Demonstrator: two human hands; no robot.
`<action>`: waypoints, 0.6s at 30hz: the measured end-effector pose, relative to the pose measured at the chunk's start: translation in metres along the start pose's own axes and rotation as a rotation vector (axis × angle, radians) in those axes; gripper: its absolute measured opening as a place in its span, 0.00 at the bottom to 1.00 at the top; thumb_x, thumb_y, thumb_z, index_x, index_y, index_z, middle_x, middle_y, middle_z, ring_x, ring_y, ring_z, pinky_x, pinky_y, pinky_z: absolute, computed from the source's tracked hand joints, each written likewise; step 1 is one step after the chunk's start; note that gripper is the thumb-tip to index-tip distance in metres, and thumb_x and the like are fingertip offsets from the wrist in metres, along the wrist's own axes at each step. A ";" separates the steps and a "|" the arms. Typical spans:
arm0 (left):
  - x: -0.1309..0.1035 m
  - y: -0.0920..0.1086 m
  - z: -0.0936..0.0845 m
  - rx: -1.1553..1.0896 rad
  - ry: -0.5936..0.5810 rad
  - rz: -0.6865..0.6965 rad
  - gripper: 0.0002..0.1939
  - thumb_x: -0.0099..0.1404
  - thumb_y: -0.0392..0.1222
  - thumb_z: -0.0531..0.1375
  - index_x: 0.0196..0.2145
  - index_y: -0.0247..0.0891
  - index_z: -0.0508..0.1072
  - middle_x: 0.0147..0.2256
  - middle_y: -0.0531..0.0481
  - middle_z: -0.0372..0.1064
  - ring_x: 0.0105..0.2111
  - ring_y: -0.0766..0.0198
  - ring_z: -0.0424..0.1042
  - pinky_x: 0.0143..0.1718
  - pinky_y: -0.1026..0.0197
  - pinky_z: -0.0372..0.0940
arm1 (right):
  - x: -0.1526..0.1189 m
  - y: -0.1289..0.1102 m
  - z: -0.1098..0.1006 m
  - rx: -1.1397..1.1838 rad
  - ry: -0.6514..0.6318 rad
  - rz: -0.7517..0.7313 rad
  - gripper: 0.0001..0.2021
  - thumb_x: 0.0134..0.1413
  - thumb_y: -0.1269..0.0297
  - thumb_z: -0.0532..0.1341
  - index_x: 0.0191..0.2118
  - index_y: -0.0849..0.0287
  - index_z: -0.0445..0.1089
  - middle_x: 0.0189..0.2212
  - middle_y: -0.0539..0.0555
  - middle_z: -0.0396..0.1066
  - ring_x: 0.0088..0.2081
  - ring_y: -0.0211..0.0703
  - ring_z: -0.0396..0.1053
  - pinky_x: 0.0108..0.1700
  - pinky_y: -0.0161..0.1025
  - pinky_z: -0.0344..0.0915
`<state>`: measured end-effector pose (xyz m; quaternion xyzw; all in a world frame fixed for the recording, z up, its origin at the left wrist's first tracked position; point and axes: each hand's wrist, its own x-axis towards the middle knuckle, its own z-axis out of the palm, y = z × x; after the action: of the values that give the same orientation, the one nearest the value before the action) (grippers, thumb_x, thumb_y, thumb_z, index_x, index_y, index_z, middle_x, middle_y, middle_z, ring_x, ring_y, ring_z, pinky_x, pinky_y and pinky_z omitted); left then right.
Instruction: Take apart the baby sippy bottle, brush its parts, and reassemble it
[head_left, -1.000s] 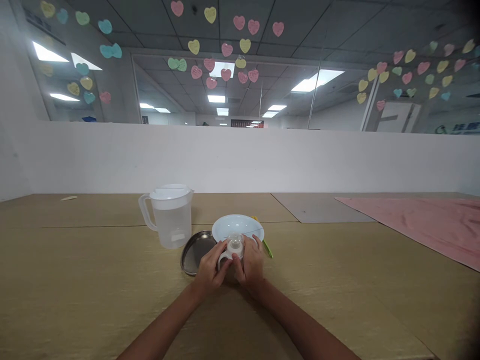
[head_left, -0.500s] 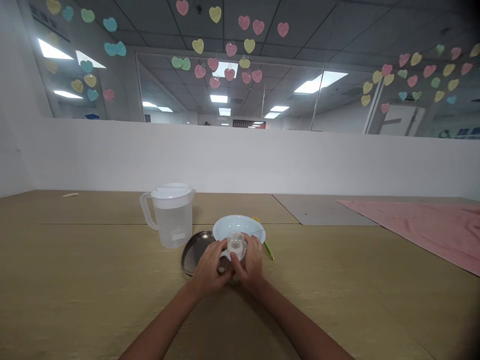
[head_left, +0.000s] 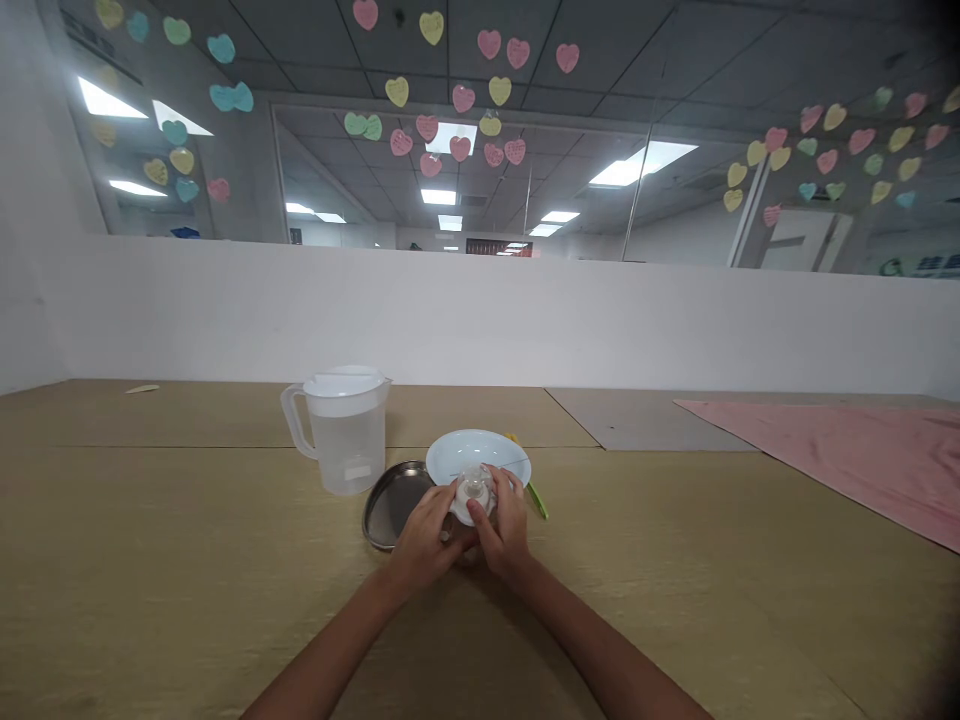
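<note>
Two bare hands: L hand point(head_left: 422, 535) + R hand point(head_left: 505, 530), both on 1 small bottle point(head_left: 474, 490), nr mid of table point(head_left: 225, 570) L-to-R, well short of its far edge.
L fingers: clamped on bottle's L side, close together, tips bent round it.
R fingers: clamped too; thumb laid on front of white collar, other fingers curled over R side by the dome.
Bottle parts: clear domed top, white collar under it, lower body mostly hidden btwn palms; can't tell if base touches table.
White bowl point(head_left: 463, 448): just beyond bottle twd far edge; bottle top & R fingertips overlap its near rim in view.
Metal tray point(head_left: 385, 512): shallow, shiny, beside L hand on side twd table's L edge, partly hidden by that hand.
Lidded jug point(head_left: 346, 435): translucent, upright, beyond tray; handle twd table's L edge, spout twd R.
Green handle point(head_left: 536, 502): slim, pokes out past bowl's R side; yellow bit point(head_left: 513, 437) shows behind rim.
Pink cloth point(head_left: 847, 450): spread flat, covers table's far R corner area.
Grey sheet point(head_left: 630, 420): flat, along far edge, btwn mid & cloth.
Pale strip point(head_left: 142, 388): lies nr far L corner.
White wall point(head_left: 480, 315): runs behind far edge; glass above w/ heart notes point(head_left: 489, 44), pink, yellow, green, blue.
</note>
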<state>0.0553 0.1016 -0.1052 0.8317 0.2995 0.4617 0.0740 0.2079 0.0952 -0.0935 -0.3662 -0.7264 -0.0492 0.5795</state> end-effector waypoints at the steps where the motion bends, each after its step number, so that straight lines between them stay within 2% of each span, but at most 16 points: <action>1: 0.000 0.001 -0.001 -0.001 -0.003 0.000 0.28 0.62 0.48 0.57 0.56 0.35 0.57 0.47 0.40 0.65 0.48 0.53 0.64 0.47 0.52 0.64 | 0.000 0.000 0.000 0.012 -0.006 0.014 0.17 0.61 0.56 0.49 0.51 0.61 0.58 0.42 0.58 0.68 0.46 0.51 0.63 0.51 0.51 0.55; 10: -0.002 -0.003 0.000 0.019 -0.036 -0.028 0.30 0.62 0.49 0.58 0.58 0.36 0.55 0.49 0.39 0.64 0.49 0.51 0.64 0.47 0.51 0.64 | 0.000 -0.001 0.003 0.031 0.049 0.064 0.16 0.61 0.55 0.51 0.48 0.59 0.60 0.41 0.57 0.68 0.44 0.50 0.64 0.49 0.50 0.57; 13: -0.002 -0.004 0.000 0.011 -0.024 -0.041 0.29 0.61 0.47 0.58 0.57 0.35 0.56 0.46 0.39 0.66 0.45 0.53 0.67 0.44 0.53 0.65 | -0.001 -0.002 0.004 -0.040 0.050 0.012 0.17 0.61 0.57 0.50 0.50 0.61 0.59 0.41 0.58 0.68 0.44 0.50 0.65 0.50 0.52 0.56; 18: 0.000 -0.001 -0.001 0.023 -0.006 -0.037 0.27 0.60 0.46 0.58 0.55 0.35 0.60 0.44 0.40 0.68 0.43 0.54 0.68 0.44 0.54 0.65 | 0.002 -0.005 0.003 -0.143 0.075 -0.157 0.21 0.62 0.58 0.48 0.57 0.62 0.51 0.47 0.62 0.65 0.47 0.53 0.63 0.52 0.56 0.55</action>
<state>0.0538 0.1025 -0.1054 0.8283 0.3199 0.4541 0.0738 0.2024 0.0938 -0.0904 -0.3466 -0.7253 -0.1598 0.5730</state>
